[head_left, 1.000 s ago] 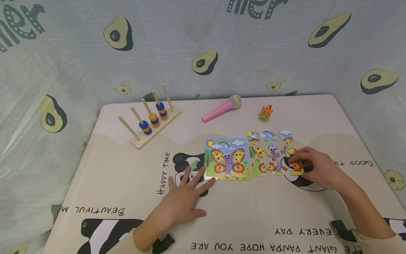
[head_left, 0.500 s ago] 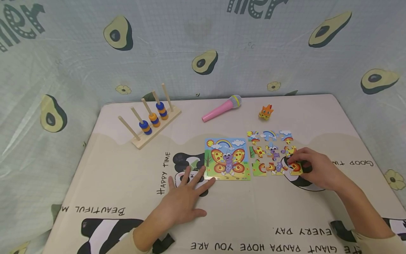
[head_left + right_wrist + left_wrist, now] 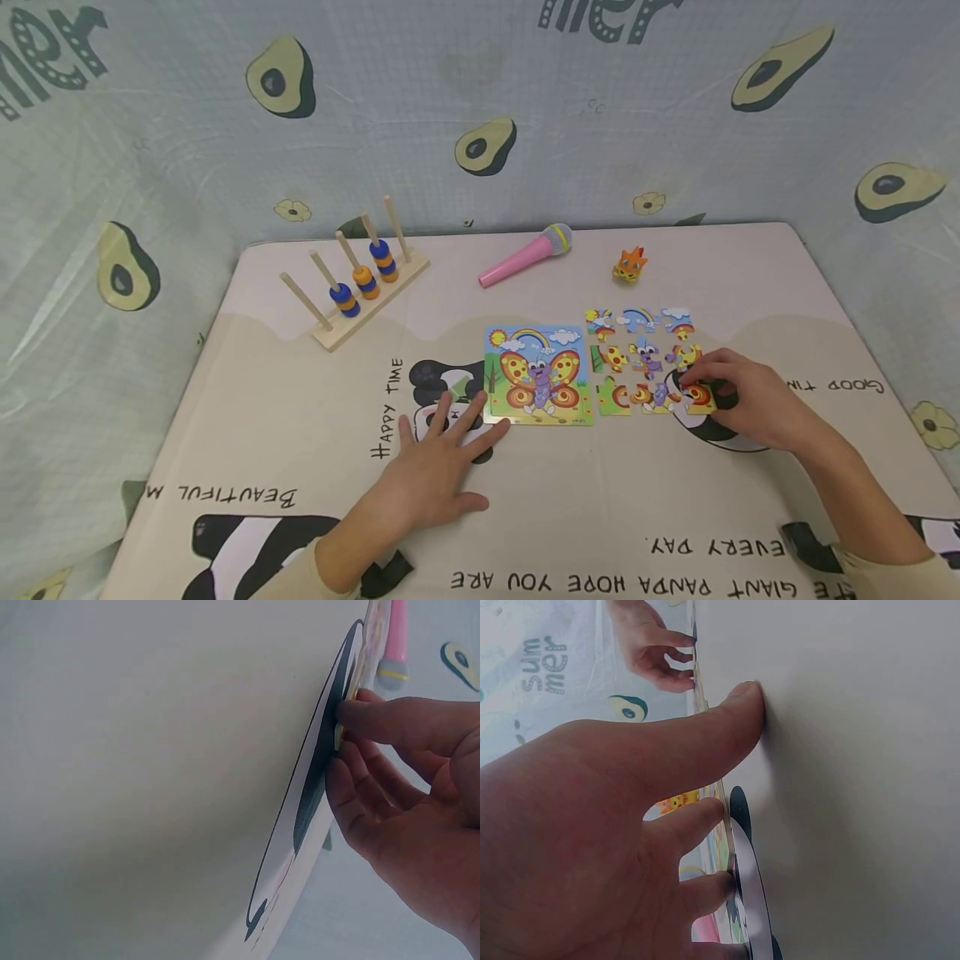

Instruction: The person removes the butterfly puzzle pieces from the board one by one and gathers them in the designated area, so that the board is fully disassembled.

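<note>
My left hand (image 3: 435,479) lies on the table with its fingers spread. Its fingertips touch the lower left corner of a square butterfly picture card (image 3: 538,371). Just right of the card, puzzle pieces (image 3: 647,357) of the same butterfly picture lie in spaced rows. At the lower right of these rows my right hand (image 3: 761,404) pinches the corner puzzle piece (image 3: 701,397) between thumb and fingers. That piece lies flat or nearly so. In the right wrist view only a thin edge of it shows at the thumb. The left wrist view has the left thumb (image 3: 739,712) stretched out on the cloth.
A wooden bead rack (image 3: 371,296) with blue and orange beads stands at the back left. Behind the card lies a pink toy microphone (image 3: 525,257). A small orange toy figure (image 3: 629,265) sits behind the puzzle pieces. A panda-print cloth (image 3: 570,500) covers the table.
The corner piece under my right hand has shifted very slightly left, towards its neighbour, with the fingers still on it. My left hand has stayed in place.
</note>
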### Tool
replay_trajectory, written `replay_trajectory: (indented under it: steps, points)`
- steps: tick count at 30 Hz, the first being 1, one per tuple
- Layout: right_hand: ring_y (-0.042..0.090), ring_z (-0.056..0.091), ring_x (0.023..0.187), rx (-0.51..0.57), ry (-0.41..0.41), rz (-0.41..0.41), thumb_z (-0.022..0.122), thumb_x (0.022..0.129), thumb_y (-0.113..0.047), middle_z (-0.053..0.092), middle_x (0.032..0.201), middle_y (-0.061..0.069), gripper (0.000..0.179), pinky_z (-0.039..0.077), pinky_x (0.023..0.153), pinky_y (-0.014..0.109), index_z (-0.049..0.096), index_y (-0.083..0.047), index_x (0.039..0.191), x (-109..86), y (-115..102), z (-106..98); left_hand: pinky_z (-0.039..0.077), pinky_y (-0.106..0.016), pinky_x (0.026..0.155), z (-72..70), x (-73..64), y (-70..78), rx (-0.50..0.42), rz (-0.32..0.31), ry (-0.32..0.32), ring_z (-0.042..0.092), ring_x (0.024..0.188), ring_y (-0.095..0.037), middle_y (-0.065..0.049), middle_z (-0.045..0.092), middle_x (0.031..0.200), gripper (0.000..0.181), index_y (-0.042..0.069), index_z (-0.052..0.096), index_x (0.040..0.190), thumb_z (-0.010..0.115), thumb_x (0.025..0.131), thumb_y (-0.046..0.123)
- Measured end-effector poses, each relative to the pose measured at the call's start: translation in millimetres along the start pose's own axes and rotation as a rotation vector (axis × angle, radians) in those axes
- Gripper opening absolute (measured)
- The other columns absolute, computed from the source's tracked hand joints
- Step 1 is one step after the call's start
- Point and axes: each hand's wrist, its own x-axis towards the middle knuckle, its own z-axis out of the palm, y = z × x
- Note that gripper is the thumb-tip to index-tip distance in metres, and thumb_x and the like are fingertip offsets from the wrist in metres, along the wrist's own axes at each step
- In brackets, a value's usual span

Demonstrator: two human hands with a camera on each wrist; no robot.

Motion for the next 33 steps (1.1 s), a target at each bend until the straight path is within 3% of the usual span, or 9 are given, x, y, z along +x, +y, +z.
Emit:
replay_trajectory:
  steps: [33]
  points:
    - [0.036, 0.063, 0.112, 0.011, -0.014, 0.021, 0.085, 0.072, 0.008, 0.06, 0.132, 0.015, 0.051, 0.056, 0.083, 0.031, 0.075, -0.015, 0.116, 0.3, -0.7, -0.8, 0.019, -0.093, 0.1, -0.6, -0.5, -0.4, -0.003, -0.002, -0.002, 0.012, 0.159, -0.051, -0.002, 0.013, 0.177, 0.094, 0.041, 0.034, 0.163, 0.083, 0.084, 0.054]
